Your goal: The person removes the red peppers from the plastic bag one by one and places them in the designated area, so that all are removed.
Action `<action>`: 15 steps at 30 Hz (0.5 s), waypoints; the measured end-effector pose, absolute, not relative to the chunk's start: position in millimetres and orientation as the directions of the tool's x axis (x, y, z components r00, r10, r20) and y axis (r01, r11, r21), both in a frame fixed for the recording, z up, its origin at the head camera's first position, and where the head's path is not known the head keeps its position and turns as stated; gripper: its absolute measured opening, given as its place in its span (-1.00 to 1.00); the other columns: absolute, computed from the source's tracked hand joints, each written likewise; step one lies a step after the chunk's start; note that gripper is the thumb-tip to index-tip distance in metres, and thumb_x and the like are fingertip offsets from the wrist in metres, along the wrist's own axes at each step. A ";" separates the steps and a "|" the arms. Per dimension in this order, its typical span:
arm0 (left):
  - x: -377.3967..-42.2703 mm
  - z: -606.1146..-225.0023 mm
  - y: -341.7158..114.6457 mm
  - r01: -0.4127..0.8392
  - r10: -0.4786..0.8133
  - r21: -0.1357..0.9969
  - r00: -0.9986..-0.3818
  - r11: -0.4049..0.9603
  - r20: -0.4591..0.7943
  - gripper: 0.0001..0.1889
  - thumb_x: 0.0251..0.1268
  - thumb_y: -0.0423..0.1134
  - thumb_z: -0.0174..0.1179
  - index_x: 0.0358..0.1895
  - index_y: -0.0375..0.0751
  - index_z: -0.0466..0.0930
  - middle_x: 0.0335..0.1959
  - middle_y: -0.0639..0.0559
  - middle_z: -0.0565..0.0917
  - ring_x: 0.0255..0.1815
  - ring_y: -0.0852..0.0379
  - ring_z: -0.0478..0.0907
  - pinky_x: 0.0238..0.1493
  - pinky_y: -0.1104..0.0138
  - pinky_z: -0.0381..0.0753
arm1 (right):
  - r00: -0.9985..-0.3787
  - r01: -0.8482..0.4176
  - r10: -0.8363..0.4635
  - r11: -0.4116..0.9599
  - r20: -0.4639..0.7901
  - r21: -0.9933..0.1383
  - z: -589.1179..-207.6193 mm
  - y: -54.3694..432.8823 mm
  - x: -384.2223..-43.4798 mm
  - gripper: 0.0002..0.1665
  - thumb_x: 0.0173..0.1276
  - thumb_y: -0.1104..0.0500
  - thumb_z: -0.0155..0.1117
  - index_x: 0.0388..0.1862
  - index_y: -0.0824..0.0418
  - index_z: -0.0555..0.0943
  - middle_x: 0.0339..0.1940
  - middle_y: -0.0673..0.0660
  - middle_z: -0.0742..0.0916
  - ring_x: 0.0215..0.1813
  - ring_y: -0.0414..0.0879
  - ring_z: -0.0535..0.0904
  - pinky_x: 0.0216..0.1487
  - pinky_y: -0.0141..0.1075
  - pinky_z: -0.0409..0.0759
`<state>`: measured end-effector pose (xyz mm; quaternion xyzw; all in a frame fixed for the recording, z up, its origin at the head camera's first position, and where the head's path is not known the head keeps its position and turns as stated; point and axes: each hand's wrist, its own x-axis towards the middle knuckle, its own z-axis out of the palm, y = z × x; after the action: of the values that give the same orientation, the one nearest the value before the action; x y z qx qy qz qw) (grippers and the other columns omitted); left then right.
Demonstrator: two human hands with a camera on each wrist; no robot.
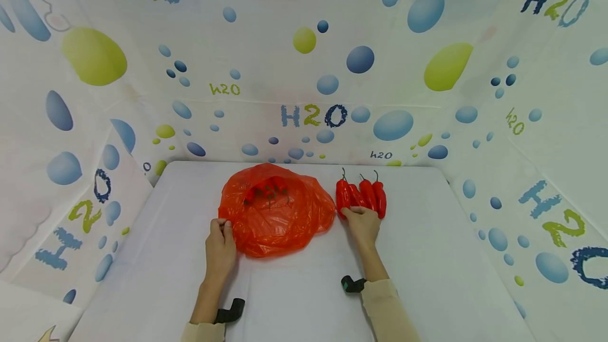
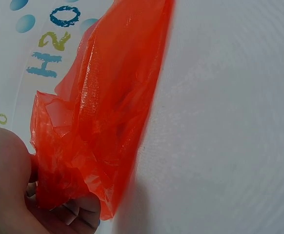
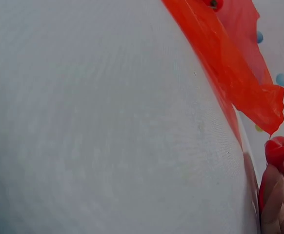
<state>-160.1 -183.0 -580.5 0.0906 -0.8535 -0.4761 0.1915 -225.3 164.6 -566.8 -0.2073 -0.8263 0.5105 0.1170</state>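
Observation:
An orange-red plastic bag (image 1: pixel 280 236) lies open on the table, with several red chili peppers (image 1: pixel 266 190) and their green stems inside. My left hand (image 1: pixel 220 247) pinches the bag's left edge; in the left wrist view the thin film (image 2: pixel 59 180) is bunched between thumb and fingers. To the right of the bag, several long red chili peppers (image 1: pixel 367 192) lie side by side, stems pointing away. My right hand (image 1: pixel 363 225) pinches the lower end of the leftmost pepper (image 1: pixel 342 193). Up close in the right wrist view, this pepper (image 3: pixel 278 155) shows between thumb and fingers.
The white table (image 1: pixel 427 257) stretches out around the bag and in front of it. A patterned sheet (image 1: pixel 266 57) with blue and green drops and H2O lettering hangs behind and along the sides. Dark straps with small devices (image 1: pixel 231 311) sit on both wrists.

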 end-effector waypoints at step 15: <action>-159.3 -579.0 -183.2 0.032 -0.329 0.851 -0.914 0.524 0.238 -0.75 0.73 -0.24 -0.13 0.09 -0.41 0.39 -0.30 -0.20 0.53 -0.32 -0.02 0.44 -0.30 0.32 0.43 | -0.885 0.217 0.464 0.446 0.017 -0.868 -567.2 169.0 -222.2 -0.64 0.30 0.03 0.50 -0.09 0.30 0.82 -0.30 0.18 0.84 -0.08 0.16 0.70 -0.06 0.02 0.64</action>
<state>-159.3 -183.2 -579.0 0.0871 -0.8525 -0.4798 0.1885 -222.2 169.0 -567.2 -0.2026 -0.8407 0.4858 0.1274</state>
